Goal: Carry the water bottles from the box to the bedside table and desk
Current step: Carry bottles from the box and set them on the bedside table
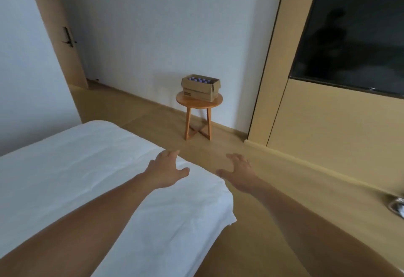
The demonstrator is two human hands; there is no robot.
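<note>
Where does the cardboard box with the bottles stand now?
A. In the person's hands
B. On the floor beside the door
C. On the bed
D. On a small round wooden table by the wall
D: the cardboard box rests on the small round table by the wall; both hands are empty.

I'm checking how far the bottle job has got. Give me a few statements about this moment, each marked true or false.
1. The box stands on a round wooden stool. True.
2. The left hand holds a bottle. False: it is empty, with fingers spread.
3. Bottles sit in the open box. True.
4. The right hand rests on the bed. False: it hovers over the floor, open and empty.
</note>
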